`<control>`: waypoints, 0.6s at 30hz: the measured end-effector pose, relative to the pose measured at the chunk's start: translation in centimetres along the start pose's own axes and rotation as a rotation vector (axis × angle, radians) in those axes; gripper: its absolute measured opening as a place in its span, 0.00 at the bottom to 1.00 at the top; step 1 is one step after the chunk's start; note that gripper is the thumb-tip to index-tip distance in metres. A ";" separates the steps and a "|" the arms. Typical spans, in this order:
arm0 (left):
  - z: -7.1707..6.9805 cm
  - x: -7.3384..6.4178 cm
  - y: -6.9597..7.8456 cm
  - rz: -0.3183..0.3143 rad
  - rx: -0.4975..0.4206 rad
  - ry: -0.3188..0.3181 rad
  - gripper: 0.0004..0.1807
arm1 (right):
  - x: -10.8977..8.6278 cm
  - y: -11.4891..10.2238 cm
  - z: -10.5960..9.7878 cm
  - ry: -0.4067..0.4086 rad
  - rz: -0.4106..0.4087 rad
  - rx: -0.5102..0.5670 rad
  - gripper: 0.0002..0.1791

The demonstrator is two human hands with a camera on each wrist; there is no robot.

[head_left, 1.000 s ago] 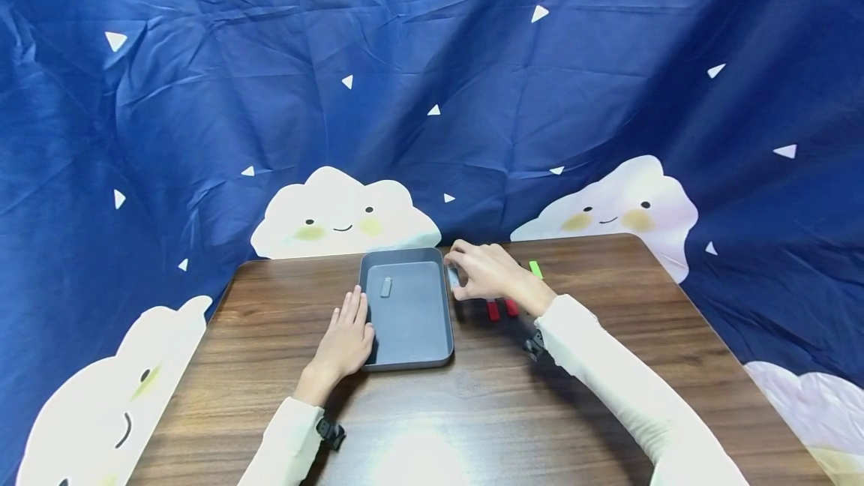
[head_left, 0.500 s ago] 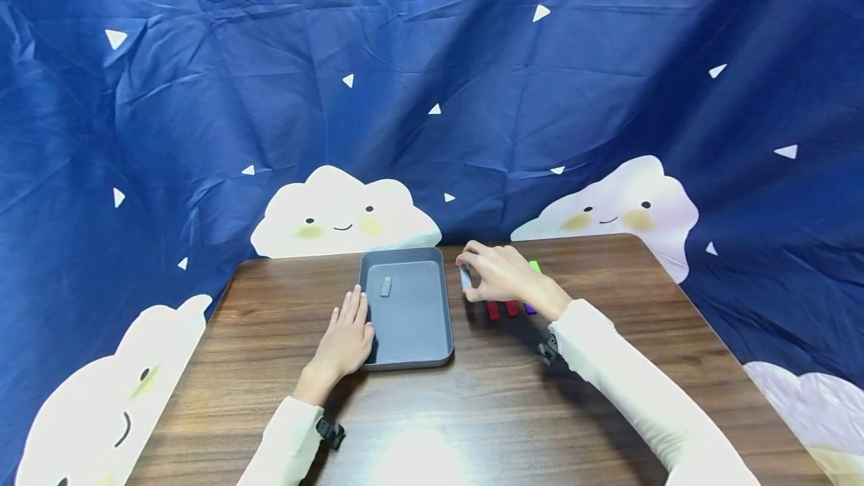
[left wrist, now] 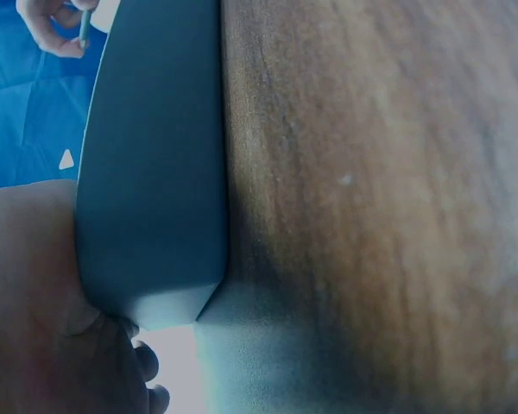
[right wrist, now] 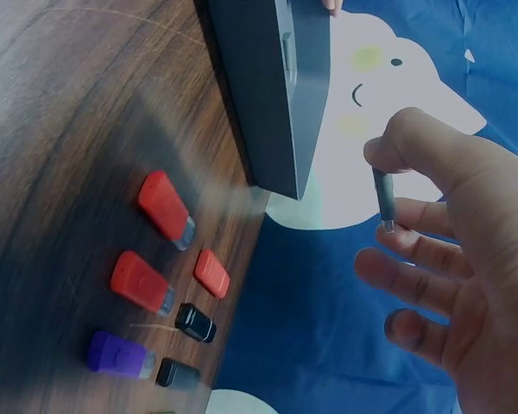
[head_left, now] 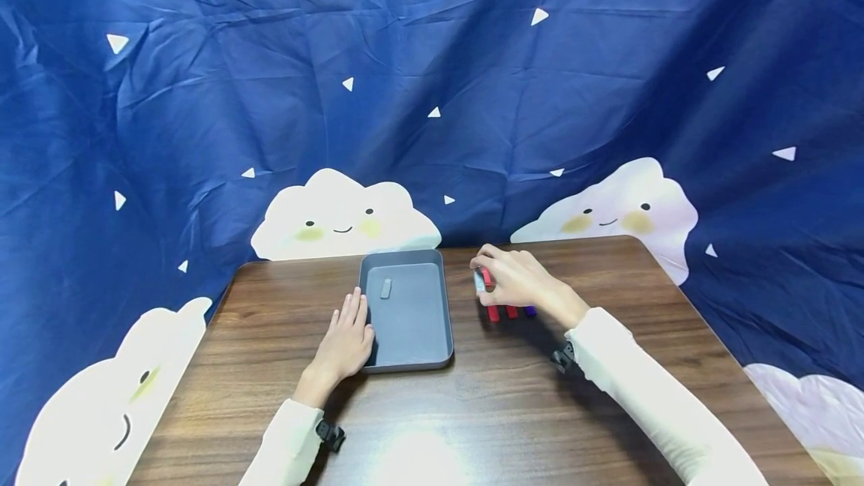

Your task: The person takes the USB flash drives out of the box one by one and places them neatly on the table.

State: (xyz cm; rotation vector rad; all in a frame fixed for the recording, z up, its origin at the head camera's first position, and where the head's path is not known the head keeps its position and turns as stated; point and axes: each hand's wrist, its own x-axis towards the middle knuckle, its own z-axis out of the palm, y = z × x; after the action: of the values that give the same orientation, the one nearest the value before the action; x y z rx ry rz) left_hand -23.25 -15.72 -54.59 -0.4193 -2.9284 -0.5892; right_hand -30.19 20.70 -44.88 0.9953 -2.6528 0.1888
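My right hand (head_left: pixel 520 278) pinches a grey USB stick (right wrist: pixel 384 197) between thumb and fingertips, lifted above the table to the right of the dark grey tray (head_left: pixel 413 328). Inside the tray, toward its upper left, lies another grey USB stick (head_left: pixel 386 289). Along the tray's left side rests my left hand (head_left: pixel 343 340), fingers extended over the rim. Under and beside the right hand are red USB sticks (right wrist: pixel 164 207), a purple USB stick (right wrist: pixel 119 354) and black ones (right wrist: pixel 195 323). In the head view that hand hides part of this group.
A brown wooden table (head_left: pixel 418 411) bears everything. Behind it hangs a blue curtain (head_left: pixel 432 58) with white clouds and triangles, close to the table's far edge.
My right hand has moved right, away from the tray's right edge, with the grey USB stick still pinched. My left hand and the tray stay where they were.
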 end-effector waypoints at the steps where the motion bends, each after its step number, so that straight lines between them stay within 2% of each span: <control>1: 0.1 0.0 -0.1 -0.001 0.002 -0.004 0.35 | -0.2 0.1 0.0 0.000 0.005 0.004 0.29; 8: 0.6 0.3 -0.7 -0.006 0.057 -0.027 0.35 | -1.3 0.9 -0.1 0.003 0.051 0.017 0.28; 15: 0.0 0.0 0.1 -0.013 0.016 -0.013 0.35 | -2.5 1.6 -0.4 -0.011 0.081 0.030 0.29; 18: 0.1 0.1 -0.1 -0.003 0.010 -0.005 0.35 | -2.9 1.9 -0.4 -0.002 0.080 0.040 0.29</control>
State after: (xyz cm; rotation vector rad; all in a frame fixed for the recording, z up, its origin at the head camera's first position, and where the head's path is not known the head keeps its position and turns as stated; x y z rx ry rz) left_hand -23.35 -15.75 -54.68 -0.4159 -2.9360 -0.5749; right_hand -29.26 24.07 -45.48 0.9027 -2.7025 0.2596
